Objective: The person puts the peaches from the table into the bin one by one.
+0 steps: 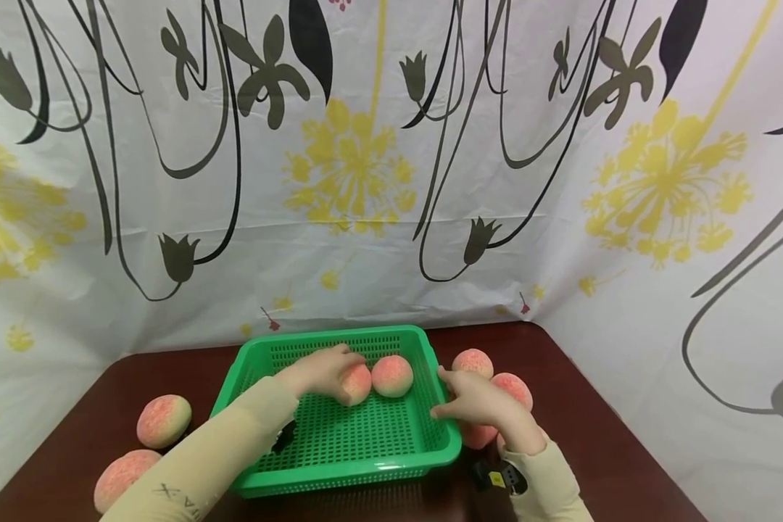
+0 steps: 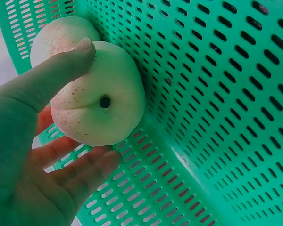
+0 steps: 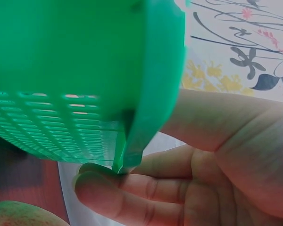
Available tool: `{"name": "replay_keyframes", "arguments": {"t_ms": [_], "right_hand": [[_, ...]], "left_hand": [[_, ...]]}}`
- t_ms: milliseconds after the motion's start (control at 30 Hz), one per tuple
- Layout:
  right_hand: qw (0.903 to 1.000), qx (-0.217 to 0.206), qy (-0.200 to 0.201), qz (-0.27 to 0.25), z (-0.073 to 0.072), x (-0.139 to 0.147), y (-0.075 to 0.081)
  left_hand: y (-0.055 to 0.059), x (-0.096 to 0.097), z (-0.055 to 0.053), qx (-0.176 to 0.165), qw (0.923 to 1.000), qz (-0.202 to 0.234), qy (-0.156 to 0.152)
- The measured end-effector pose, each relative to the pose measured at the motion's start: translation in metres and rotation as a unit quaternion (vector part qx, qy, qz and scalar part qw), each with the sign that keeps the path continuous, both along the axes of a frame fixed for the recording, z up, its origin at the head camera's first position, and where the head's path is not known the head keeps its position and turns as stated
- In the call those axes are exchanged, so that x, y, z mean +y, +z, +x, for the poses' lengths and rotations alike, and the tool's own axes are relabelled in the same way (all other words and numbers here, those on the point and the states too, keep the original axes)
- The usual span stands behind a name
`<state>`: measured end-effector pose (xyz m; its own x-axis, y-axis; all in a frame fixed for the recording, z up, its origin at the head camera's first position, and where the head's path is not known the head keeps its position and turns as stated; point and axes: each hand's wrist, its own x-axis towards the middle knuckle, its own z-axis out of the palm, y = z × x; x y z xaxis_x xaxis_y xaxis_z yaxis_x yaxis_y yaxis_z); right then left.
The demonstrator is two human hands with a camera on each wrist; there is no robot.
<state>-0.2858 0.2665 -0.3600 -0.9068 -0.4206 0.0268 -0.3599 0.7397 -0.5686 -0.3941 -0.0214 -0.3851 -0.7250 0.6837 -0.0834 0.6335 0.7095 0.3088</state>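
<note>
My left hand (image 1: 326, 371) reaches into a green plastic basket (image 1: 346, 470) and holds a pink-and-cream peach (image 1: 357, 384). In the left wrist view the thumb lies over this peach (image 2: 108, 89), which has a small dark hole, and the other fingers curve beneath it. A second peach (image 1: 392, 376) sits right beside it in the basket. At the basket's right side, my right hand (image 1: 479, 399) grips the rim. The right wrist view shows the rim (image 3: 162, 70) between the thumb and the fingers (image 3: 146, 188), with part of the thumb hidden behind it.
Several peaches stand to the right of the basket, among them one at the back (image 1: 473, 362) and one farther right (image 1: 515, 389). Two more, an upper peach (image 1: 164, 420) and a lower peach (image 1: 122, 476), lie left on the dark red table (image 1: 613, 442). A patterned cloth (image 1: 365, 283) hangs behind.
</note>
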Motion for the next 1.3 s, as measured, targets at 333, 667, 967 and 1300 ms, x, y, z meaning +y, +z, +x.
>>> {"name": "replay_keyframes", "arguments": {"t_ms": [333, 667, 967, 1300], "right_hand": [[0.9998, 0.005, 0.002, 0.017, 0.000, -0.001, 0.003], [0.9999, -0.005, 0.003, 0.010, -0.001, -0.003, 0.003], [0.9999, -0.005, 0.002, 0.014, 0.000, -0.001, 0.001], [1.0000, -0.001, 0.001, 0.006, 0.002, -0.001, 0.001]], "left_hand": [[-0.001, 0.000, -0.002, 0.014, 0.9999, -0.002, -0.001], [0.001, -0.003, 0.008, 0.029, 0.9995, 0.012, 0.005], [-0.002, -0.007, 0.013, 0.054, 0.9985, -0.005, 0.008], [0.003, -0.016, 0.011, 0.076, 0.9969, -0.012, 0.018]]}}
